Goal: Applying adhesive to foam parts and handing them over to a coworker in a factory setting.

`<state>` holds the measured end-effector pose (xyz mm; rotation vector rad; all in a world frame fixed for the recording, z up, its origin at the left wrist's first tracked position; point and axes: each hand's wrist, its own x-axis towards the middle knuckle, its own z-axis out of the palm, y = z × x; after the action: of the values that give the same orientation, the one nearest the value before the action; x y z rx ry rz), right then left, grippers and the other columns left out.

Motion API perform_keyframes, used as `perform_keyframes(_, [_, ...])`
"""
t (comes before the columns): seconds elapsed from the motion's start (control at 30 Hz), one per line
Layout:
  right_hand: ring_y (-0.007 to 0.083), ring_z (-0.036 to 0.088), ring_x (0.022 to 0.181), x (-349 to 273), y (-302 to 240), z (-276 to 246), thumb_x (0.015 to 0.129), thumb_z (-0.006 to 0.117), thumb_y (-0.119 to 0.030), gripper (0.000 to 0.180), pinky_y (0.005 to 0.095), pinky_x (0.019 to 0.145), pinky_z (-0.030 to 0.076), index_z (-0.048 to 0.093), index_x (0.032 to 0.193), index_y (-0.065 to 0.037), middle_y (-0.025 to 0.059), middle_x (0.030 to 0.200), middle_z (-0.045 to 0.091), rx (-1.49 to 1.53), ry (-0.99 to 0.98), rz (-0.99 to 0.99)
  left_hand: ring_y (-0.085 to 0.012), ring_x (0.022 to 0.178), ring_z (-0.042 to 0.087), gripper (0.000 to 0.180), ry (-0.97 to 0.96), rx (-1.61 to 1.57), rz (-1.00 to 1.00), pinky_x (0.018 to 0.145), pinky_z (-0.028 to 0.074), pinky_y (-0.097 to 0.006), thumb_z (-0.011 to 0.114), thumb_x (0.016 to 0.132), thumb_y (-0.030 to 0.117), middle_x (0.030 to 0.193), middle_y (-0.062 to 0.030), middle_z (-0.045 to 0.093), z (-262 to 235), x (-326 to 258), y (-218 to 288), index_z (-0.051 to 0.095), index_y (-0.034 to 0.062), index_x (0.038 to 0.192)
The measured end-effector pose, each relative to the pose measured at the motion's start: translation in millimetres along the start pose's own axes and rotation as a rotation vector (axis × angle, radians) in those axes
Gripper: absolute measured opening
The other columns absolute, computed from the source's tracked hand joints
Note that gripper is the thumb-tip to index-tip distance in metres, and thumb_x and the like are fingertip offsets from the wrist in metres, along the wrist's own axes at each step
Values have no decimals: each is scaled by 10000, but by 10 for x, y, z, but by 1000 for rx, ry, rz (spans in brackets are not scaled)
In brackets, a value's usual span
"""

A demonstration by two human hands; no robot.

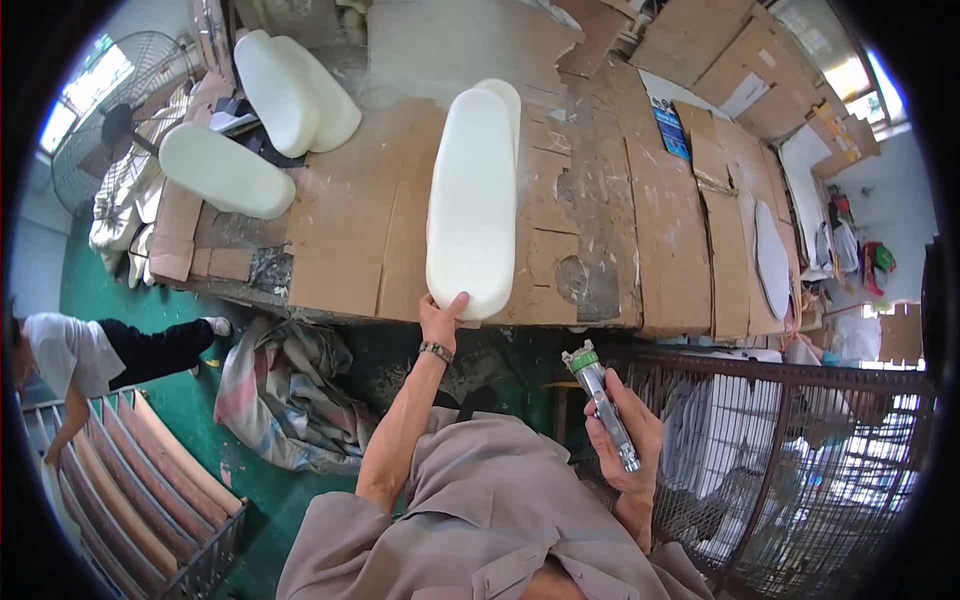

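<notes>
White sole-shaped piece (472, 210) smooth and matt, foam-like, exact stuff unclear; cylindrical tool (610, 418) glossy, metal-looking, with a green plastic-looking collar (582, 360). Tabletop (345, 240) faced in matt brown cardboard, rough, scuffed and torn in patches. Bundled sheet (285, 400) crumpled, cloth-like; shirt (475, 480) matt fabric; floor (268, 520) green, smooth, paint-like.

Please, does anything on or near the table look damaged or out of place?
Yes. The cardboard table cover looks worn, with ragged tears and darker patches right of the white pieces in the left hand. Also, a striped cloth lies crumpled on the green floor.
</notes>
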<state>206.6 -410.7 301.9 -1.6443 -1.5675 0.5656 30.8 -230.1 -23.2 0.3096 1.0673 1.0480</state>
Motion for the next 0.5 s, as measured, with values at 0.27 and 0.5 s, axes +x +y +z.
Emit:
perform_keyframes(0.27, [227,678,798,-99,-56,-90,863,699,-30,518,316,743,537,559,1353,66,152,915,686,-63,64,39,-244,1037,647,694,112,-4,67,775,591,-400,856,771,62,1200,-129,601,144,-1,268,416,-1,1304])
perform_keyframes(0.5, [234,680,794,-80,-55,-54,858,696,-22,524,320,730,539,560,1359,53,159,935,689,-37,65,58,-226,1109,594,685,142,30,107,824,561,-401,840,782,39,1265,-109,553,317,-111,142,400,67,1306])
